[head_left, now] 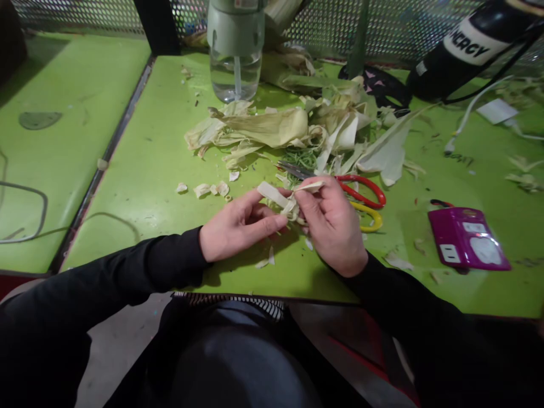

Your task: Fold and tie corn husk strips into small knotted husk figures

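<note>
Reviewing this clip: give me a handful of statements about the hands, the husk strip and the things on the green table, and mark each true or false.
1. Both hands hold a pale husk strip between them. True: the left hand and right hand pinch it above the green table.
2. The scissors are in the right hand's grip. False: they lie on the table behind that hand.
3. A pile of husks lies beyond the hands. True.
4. The purple box sits left of the left hand. False: it lies to the right of the right hand.
5. The clear bottle lies on its side. False: it stands upright at the table's far edge.
</note>
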